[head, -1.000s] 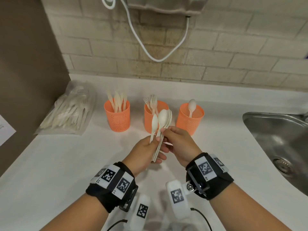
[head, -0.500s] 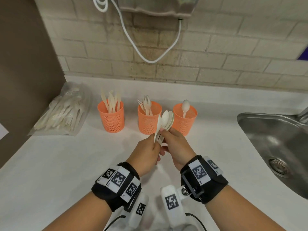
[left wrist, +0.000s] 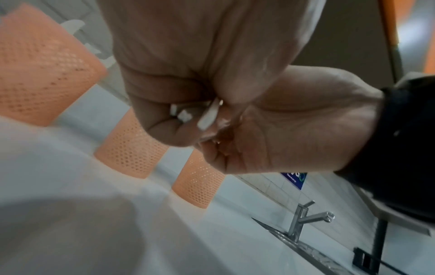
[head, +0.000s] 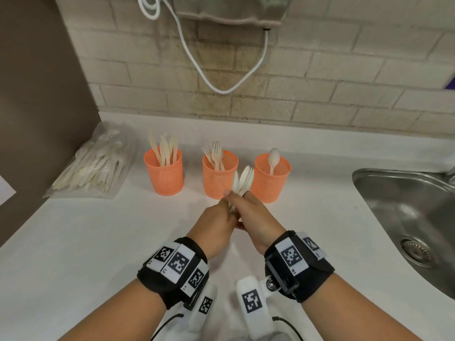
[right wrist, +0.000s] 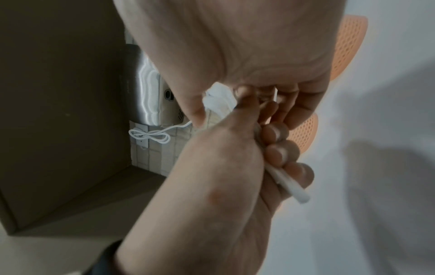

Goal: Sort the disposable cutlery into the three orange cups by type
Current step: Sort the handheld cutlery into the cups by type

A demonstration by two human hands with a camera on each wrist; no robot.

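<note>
Three orange mesh cups stand in a row: the left cup [head: 163, 174] holds knives, the middle cup [head: 219, 179] forks, the right cup [head: 272, 182] a single spoon. Both hands meet just in front of the middle and right cups. My left hand [head: 222, 210] grips the handles of a small bunch of pale spoons [head: 243, 180], whose bowls stick up between those two cups. My right hand [head: 248, 205] pinches the same bunch from the right. The handle ends [left wrist: 207, 115] poke out under my curled left fingers [right wrist: 280, 148].
A clear bag of mixed cutlery [head: 98, 163] lies at the left against a brown panel. A steel sink [head: 413, 217] with a faucet [left wrist: 303, 221] is set in the white counter [head: 98, 242] on the right. A white cable [head: 221, 89] hangs on the tiled wall.
Both hands have carried the spoon bunch forward, from mid-counter to just in front of the middle and right cups. The spoon bowls now sit closer together.
</note>
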